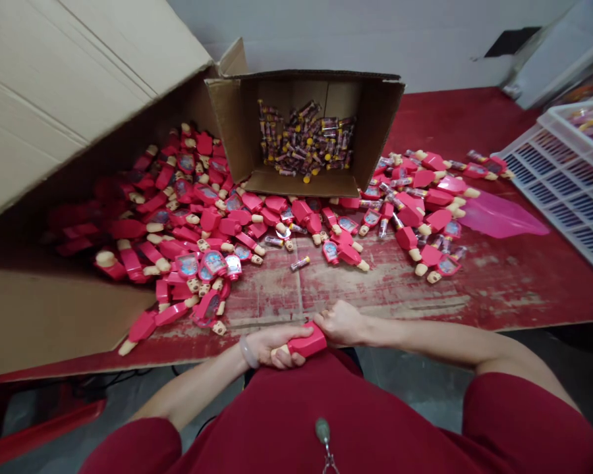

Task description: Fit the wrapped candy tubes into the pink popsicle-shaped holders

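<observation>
As the left hand (pixel 275 347) and right hand (pixel 342 323) grip a red holder (pixel 307 342), the table edge (pixel 425 326) sits close.

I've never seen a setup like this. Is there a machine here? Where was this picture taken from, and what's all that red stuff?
There's no machine here, just a person working with bare hands. This single picture comes from a camera worn on their head, looking forward and down past their red clothing.

Their left hand wraps around a red plastic piece with a beige tip, and their right hand holds its other end.

The red stuff is a heap of similar red plastic pieces lying on a worn, red-painted table. Behind them, an open brown cardboard box holds small clear tubes with purple and yellow parts. A white plastic crate sits at the right.
</observation>
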### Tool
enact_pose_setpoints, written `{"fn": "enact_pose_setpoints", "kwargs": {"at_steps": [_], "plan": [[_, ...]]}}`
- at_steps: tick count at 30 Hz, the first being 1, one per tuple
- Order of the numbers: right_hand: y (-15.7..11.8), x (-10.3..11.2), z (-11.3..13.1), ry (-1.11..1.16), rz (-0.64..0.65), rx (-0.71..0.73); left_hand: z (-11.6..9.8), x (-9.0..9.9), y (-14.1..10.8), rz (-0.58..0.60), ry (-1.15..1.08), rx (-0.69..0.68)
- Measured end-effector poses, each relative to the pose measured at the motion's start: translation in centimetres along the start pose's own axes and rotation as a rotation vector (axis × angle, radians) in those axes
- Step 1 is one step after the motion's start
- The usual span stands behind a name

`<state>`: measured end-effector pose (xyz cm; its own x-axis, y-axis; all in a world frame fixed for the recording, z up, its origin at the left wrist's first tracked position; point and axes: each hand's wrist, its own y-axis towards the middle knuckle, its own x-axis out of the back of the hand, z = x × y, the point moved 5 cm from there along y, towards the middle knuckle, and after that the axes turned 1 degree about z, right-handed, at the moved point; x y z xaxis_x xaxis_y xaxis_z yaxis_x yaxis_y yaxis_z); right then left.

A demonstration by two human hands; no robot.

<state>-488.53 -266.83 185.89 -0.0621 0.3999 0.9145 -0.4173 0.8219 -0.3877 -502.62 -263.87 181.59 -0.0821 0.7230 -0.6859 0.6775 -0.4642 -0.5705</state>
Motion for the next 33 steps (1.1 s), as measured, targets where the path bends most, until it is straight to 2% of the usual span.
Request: {"fn": "enact_pose_setpoints", "kwargs": {"at_steps": [4, 7, 9, 11, 13, 15, 16, 18, 20, 21, 23, 25, 26, 30, 33], "plan": [[-0.1, -1.2, 0.9, 0.093, 0.142, -0.140, -2.1, -0.4, -2.1, -0.360, 0.509, -0.143], [0.5, -2.1, 0.9, 0.198, 0.181, -0.231, -3.8, -0.7, -3.4, -0.583, 1.044, -0.197], [0.9, -2.8, 0.8, 0.357, 0.259, -0.228, -4.3, -0.9, -3.6, -0.698, 1.396, -0.220], [1.0, -3.2, 0.8, 0.484, 0.341, -0.183, -4.2, -0.7, -3.2, -0.740, 1.591, -0.216], [0.8, -2.6, 0.2, 0.424, 0.306, -0.157, -4.1, 0.0, -2.8, -0.761, 1.548, -0.250], [0.5, -1.1, -0.6, 0.202, 0.146, -0.160, -4.1, 1.0, -2.5, -0.728, 1.257, -0.333], [0.4, -0.2, -1.0, 0.084, 0.051, -0.157, -4.1, 1.5, -2.3, -0.664, 1.050, -0.354], [0.2, 1.4, -1.5, -0.083, -0.091, -0.142, -3.7, 1.9, -1.7, -0.459, 0.648, -0.320], [0.3, 2.5, -2.1, -0.134, -0.132, -0.148, -3.8, 1.7, -1.4, -0.303, 0.420, -0.273], [0.5, 2.8, -2.4, -0.126, -0.113, -0.173, -4.2, 1.6, -1.6, -0.300, 0.397, -0.300], [0.8, 3.2, -3.1, -0.072, -0.030, -0.230, -5.9, 1.5, -2.5, -0.430, 0.526, -0.463], [1.0, 3.5, -3.4, 0.002, 0.062, -0.268, -7.6, 1.1, -3.9, -0.590, 0.803, -0.603], [1.1, 3.7, -3.5, 0.037, 0.096, -0.276, -8.2, 0.8, -4.4, -0.641, 0.949, -0.620], [1.0, 4.1, -3.3, 0.160, 0.187, -0.294, -8.7, 0.4, -5.1, -0.754, 1.343, -0.497], [1.1, 3.2, -3.2, 0.292, 0.295, -0.330, -8.2, 0.2, -4.5, -0.777, 1.590, -0.406]]}}
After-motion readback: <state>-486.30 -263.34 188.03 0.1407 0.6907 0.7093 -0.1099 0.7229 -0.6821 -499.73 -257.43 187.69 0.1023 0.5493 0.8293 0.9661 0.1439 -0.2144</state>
